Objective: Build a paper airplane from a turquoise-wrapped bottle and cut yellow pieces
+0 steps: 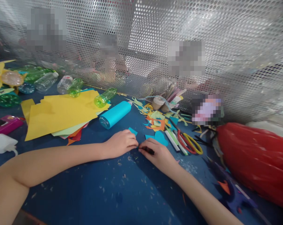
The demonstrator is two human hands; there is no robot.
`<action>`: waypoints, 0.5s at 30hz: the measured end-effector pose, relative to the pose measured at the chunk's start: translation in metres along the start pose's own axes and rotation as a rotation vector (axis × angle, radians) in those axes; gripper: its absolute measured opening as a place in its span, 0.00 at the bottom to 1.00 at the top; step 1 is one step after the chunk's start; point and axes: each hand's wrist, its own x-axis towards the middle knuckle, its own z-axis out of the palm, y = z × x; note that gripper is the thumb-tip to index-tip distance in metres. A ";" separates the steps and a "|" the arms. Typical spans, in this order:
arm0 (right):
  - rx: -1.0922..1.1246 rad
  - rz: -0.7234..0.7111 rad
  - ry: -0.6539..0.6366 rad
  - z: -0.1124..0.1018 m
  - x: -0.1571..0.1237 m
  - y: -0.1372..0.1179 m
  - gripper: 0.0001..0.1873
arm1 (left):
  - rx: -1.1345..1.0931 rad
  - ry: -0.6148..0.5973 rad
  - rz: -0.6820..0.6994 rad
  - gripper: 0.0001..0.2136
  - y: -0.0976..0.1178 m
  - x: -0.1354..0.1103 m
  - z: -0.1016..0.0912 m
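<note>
Over the blue table, my left hand [121,144] and my right hand [157,153] meet fingertip to fingertip. Both are closed in a pinch, and what lies between them is too small and hidden to name. A small blue paper piece [132,131] shows just beyond my left fingers. Behind my right hand lies a rounded blue paper cutout [160,138]. Farther back, a plastic bottle wrapped in blue paper [116,114] rests on its side. Markers [172,140] and scissors with yellow handles [197,144] lie to the right of the cutout, beside red handles [186,143].
Yellow paper sheets [64,109] and several plastic bottles [46,82] occupy the left. Paper scraps [153,117] lie behind my hands, before a perforated metal screen [141,59]. At right are a red plastic bag [256,156] and a purple glue gun [237,195].
</note>
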 end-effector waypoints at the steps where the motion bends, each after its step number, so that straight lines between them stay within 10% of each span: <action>1: 0.011 0.005 0.006 0.000 0.000 0.000 0.06 | -0.012 0.004 0.000 0.09 0.000 0.000 0.000; 15: 0.089 0.170 0.147 0.002 0.001 0.003 0.07 | 0.006 0.071 0.040 0.09 0.001 0.002 -0.001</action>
